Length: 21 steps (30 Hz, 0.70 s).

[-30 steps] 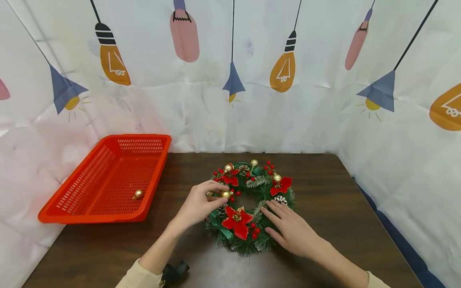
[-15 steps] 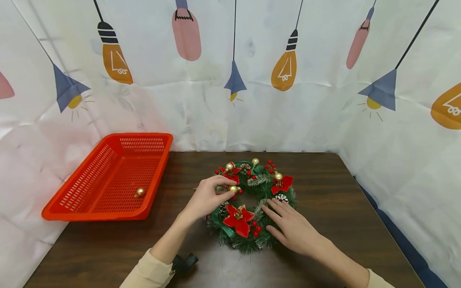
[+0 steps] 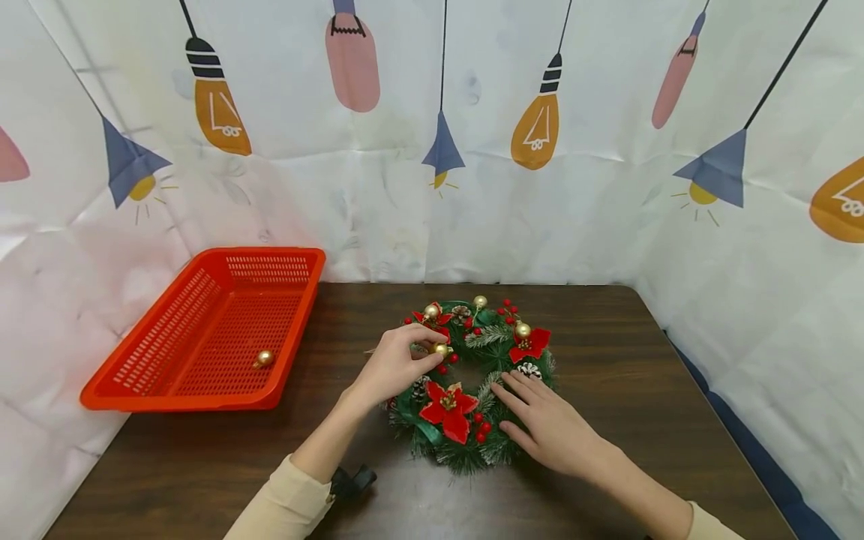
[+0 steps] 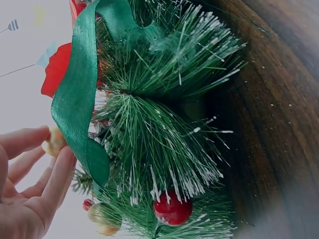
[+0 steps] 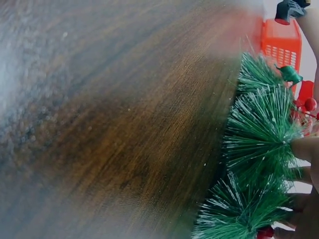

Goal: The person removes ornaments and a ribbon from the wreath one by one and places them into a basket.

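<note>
A green Christmas wreath (image 3: pixel 462 454) with red poinsettias, berries, pinecones and gold balls lies flat on the dark wooden table. My left hand (image 3: pixel 391 367) pinches a small gold ball ornament (image 3: pixel 442 350) between thumb and fingertips over the wreath's left side. In the left wrist view, the gold ball (image 4: pixel 54 141) sits between the fingertips, beside a green ribbon (image 4: pixel 79 94). My right hand (image 3: pixel 550 427) rests on the wreath's right side with its fingers spread, near a white-tipped pinecone (image 3: pixel 529 370). The right wrist view catches those fingers at the frosted green needles (image 5: pixel 264 124).
A red plastic basket (image 3: pixel 101 397) stands at the left of the table (image 3: pixel 580 315), with a gold ball ornament (image 3: pixel 264 358) inside. A black strap device (image 3: pixel 352 481) sits at the left wrist. A printed white curtain (image 3: pixel 378 217) hangs behind the table.
My left hand has moved right and slightly away from me with the gold ball, further over the wreath. The right hand has stayed in place on the wreath.
</note>
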### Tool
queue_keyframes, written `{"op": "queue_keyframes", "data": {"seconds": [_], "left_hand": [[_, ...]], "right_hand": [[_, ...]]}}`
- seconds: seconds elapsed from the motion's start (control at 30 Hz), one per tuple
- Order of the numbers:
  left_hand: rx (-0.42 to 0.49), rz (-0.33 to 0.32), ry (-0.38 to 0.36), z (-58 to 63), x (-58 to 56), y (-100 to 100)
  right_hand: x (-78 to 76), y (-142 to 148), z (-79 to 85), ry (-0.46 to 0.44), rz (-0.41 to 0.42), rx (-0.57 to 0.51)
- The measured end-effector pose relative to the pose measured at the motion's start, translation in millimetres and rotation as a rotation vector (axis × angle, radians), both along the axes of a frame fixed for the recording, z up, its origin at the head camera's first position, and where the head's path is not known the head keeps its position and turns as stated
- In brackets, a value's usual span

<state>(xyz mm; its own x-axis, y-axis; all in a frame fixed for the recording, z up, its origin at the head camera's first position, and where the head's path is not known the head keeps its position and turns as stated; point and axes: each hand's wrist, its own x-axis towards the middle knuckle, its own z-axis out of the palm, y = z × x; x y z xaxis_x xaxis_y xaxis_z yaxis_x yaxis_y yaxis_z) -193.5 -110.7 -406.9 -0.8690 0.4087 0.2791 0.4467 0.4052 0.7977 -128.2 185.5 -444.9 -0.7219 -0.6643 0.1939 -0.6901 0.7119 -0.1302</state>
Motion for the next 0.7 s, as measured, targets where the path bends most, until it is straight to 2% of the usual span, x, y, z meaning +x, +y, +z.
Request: {"op": "queue_keyframes", "data": {"seconds": [0.2,0.43,0.7], "left_hand": [[-0.043,0.023,0.038,2.5,-1.8,6.6],[-0.135,0.042,0.077,5.7,-2.8,13.1],[-0.184,0.07,0.068,7.8,-3.7,20.8]], "right_hand": [[-0.6,0.7,-0.5,0.001,0.001,-0.005],[0.3,2.1,-1.2,-0.008,-0.001,-0.002],[-0.4,1.5,-0.4,-0.013,0.004,0.0]]}}
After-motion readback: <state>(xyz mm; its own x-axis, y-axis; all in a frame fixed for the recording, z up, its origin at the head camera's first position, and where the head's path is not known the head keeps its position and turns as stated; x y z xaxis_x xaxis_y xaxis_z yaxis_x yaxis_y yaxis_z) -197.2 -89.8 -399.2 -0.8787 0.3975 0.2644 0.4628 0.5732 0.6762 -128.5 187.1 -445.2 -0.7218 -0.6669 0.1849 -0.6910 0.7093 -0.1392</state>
